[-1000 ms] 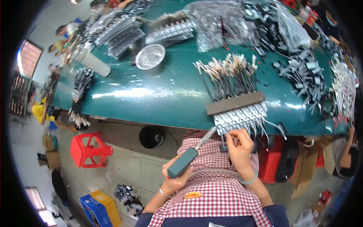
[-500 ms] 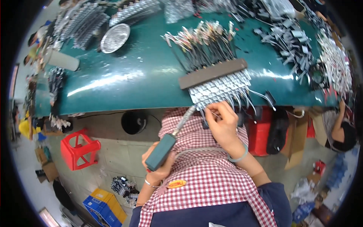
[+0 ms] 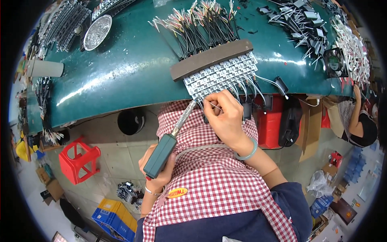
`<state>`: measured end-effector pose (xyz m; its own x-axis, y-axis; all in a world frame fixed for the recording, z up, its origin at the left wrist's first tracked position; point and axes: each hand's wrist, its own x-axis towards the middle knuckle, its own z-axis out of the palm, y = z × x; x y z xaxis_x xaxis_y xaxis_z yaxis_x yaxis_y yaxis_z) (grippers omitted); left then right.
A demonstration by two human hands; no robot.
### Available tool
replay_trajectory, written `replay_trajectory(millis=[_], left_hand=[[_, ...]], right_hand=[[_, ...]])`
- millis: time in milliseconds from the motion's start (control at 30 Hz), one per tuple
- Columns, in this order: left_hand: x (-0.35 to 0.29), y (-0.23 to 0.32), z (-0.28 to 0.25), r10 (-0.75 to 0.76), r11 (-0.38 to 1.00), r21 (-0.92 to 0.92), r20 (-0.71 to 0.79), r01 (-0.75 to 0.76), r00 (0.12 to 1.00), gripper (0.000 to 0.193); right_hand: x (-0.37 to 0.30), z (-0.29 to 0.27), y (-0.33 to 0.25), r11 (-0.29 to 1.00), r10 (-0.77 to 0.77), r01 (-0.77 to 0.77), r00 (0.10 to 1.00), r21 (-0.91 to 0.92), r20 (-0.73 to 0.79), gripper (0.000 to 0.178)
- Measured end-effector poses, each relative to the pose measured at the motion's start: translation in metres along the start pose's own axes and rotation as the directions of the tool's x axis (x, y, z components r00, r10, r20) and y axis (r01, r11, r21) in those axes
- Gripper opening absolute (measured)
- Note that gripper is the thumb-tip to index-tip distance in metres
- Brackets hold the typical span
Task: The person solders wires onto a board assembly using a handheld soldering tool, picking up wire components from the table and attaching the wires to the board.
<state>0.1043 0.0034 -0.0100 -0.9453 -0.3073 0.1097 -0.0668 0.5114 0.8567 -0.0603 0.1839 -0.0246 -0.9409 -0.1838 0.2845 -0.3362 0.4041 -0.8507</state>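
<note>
The right hand [image 3: 226, 117] is pinching a thin wire [image 3: 213, 105] between thumb and fingers, its fingers curled tight, right at the near edge of the tabletop [image 3: 121, 76]. The left hand [image 3: 159, 171] is gripping the dark green handle of a soldering iron [image 3: 169, 141], closed around it low over the lap; the iron's metal shaft is slanting up toward the right hand, and its tip is meeting the wire at the front row of small boards [image 3: 221, 76]. These boards are lying in a pale grid at the tabletop's near edge, just beyond the right hand, with loose wires hanging off the front. A long brown bar [image 3: 211, 59] is lying across their far side, tilted, and a bundle of coloured leads [image 3: 201, 24] is fanning out behind it. A pale bangle [image 3: 248, 151] is sitting on the right wrist. Farther left on the tabletop, a round metal dish [image 3: 96, 26] is resting near the far edge and a white cup [image 3: 44, 68] is lying on its side. At the right, heaps of small black parts [image 3: 302, 20] and white leads [image 3: 354, 48] are covering the surface, beside a small black fan [image 3: 335, 62]. Below the tabletop, a red stool [image 3: 78, 159] is standing on the floor and a blue crate [image 3: 115, 220] is sitting nearer. Another person [image 3: 360, 121] is sitting at the far right.
</note>
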Motion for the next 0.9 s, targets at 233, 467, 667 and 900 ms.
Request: replay_trajectory(millis=[233, 467, 667, 900], left_hand=[[0.014, 0.008, -0.001, 0.095, 0.994, 0.053, 0.021, -0.096, 0.995, 0.021], [0.021, 0.016, -0.001, 0.078, 0.995, 0.063, 0.022, -0.080, 0.997, 0.020], [0.024, 0.019, -0.001, 0.115, 0.989, 0.092, 0.027, -0.117, 0.993, 0.018], [0.024, 0.017, -0.003, 0.122, 0.989, 0.087, 0.011, -0.122, 0.993, 0.016]], right_hand=[[0.002, 0.001, 0.000, 1.000, 0.001, -0.001, 1.000, 0.003, 0.002, 0.011], [0.004, -0.001, -0.002, 1.000, -0.008, 0.008, 1.000, -0.026, 0.019, 0.013], [0.003, 0.000, -0.001, 0.999, -0.013, 0.013, 1.000, -0.036, 0.010, 0.014], [0.005, 0.001, -0.002, 0.999, -0.024, 0.024, 1.000, -0.049, 0.008, 0.015]])
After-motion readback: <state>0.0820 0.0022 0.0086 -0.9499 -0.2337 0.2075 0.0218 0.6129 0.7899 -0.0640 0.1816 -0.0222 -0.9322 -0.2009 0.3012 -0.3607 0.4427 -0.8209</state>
